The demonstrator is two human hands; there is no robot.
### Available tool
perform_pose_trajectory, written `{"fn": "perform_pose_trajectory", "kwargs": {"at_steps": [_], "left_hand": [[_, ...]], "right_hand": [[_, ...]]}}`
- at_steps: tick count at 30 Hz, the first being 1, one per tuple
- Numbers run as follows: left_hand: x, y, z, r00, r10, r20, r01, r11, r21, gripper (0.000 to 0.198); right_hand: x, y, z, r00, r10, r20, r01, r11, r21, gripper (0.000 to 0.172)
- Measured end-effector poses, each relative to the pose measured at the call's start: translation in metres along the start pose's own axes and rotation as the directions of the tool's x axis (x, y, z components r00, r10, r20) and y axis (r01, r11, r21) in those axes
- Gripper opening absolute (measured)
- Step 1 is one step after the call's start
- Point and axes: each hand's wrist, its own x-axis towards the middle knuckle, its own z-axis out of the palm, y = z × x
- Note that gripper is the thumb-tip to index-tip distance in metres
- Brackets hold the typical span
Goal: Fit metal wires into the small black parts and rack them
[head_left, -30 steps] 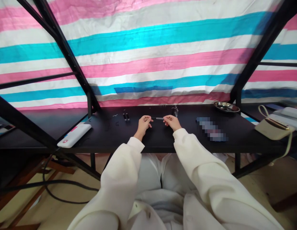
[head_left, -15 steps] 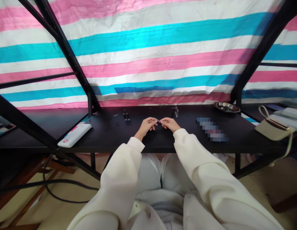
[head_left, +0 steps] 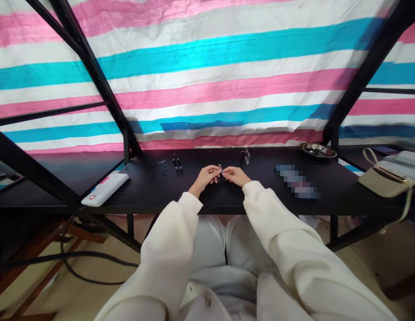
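Near the middle of the black table [head_left: 154, 191], my left hand [head_left: 208, 175] and my right hand [head_left: 236, 175] meet with fingertips almost touching. Between them is a small, slim, clear-looking tube [head_left: 221, 168], pinched in the fingers of both hands and standing roughly upright. Its exact kind is too small to make out. Left of my hands, a pair of small dark tubes with pale ends [head_left: 177, 164] lies on the table. Behind my right hand sits a little cluster of clear small pieces [head_left: 247, 158], with a dark piece beside it.
A white power bank-like device [head_left: 105, 189] lies at the left. To the right are a blurred-out packet [head_left: 296, 182], a shiny metal dish [head_left: 317, 150] and a beige pouch [head_left: 383, 180] with a strap. Black metal frame bars [head_left: 103, 98] slant up on both sides before a striped sheet [head_left: 221, 58].
The small tube has turned from lying slantwise between my fingertips to standing nearly upright. My hands have barely shifted otherwise.
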Motion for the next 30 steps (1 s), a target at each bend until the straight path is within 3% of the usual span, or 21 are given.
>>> {"fn": "perform_pose_trajectory", "kwargs": {"at_steps": [12,16,19,21,25,30], "left_hand": [[-0.002,0.003,0.001,1.000,-0.017,0.004,0.016,0.999,0.042,0.029],[-0.001,0.004,0.000,0.996,0.024,-0.084,-0.021,0.999,0.039,0.023],[-0.001,0.004,-0.001,0.995,0.019,-0.101,-0.015,0.999,0.037,0.020],[0.000,0.003,-0.001,0.997,0.002,-0.083,0.001,0.999,0.041,0.020],[0.001,0.002,0.000,0.999,-0.017,-0.050,0.019,0.999,0.051,0.021],[0.001,0.001,0.000,0.999,-0.024,-0.039,0.027,0.998,0.059,0.020]], "right_hand": [[0.006,0.009,0.000,0.993,-0.105,0.056,0.116,0.959,-0.260,0.023],[0.014,0.010,-0.018,0.983,-0.070,-0.172,-0.015,0.892,-0.452,0.017],[0.019,0.014,-0.041,0.917,-0.024,-0.399,-0.234,0.777,-0.585,0.015],[0.021,0.016,-0.054,0.882,-0.009,-0.472,-0.330,0.703,-0.630,0.015],[0.021,0.019,-0.066,0.873,0.026,-0.487,-0.390,0.636,-0.666,0.016],[0.025,0.021,-0.064,0.887,0.036,-0.459,-0.387,0.600,-0.700,0.017]]}}
